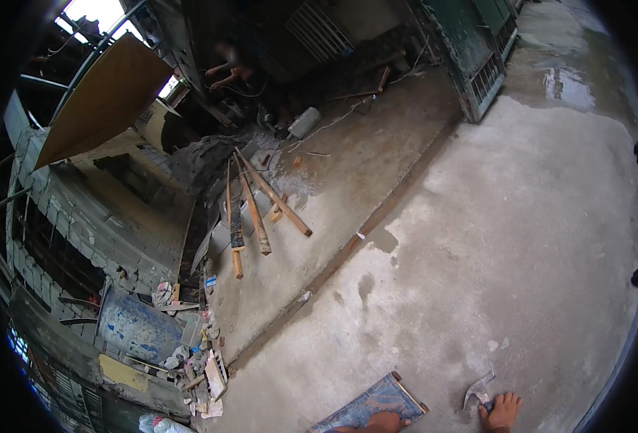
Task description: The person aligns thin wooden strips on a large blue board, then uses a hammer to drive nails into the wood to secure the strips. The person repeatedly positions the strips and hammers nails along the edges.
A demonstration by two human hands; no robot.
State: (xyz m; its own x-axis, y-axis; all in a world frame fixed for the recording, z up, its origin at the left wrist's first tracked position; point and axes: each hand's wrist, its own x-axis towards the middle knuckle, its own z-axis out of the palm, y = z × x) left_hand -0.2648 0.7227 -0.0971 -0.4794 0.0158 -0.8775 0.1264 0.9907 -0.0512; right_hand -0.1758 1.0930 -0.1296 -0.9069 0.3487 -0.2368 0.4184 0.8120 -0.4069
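Observation:
My left hand (384, 422) shows only partly at the bottom edge. It rests on the near end of a flat rectangular board (373, 400) with a blue-grey face and a wooden rim, which lies on the concrete floor (492, 238). My right hand (503, 411), a little to the right, is closed around the handle of a small metal trowel (476, 388). The trowel's grey blade lies on the floor to the upper left of the hand. Both forearms are cut off by the frame's lower edge.
Loose wooden planks (254, 209) lie on a lower concrete strip beyond a step. A blue drum (138, 328) and rubble sit at the left by a block wall. A green metal gate (478, 65), a puddle (564, 83), a plywood sheet (102, 101) and another person (229, 68) are at the back.

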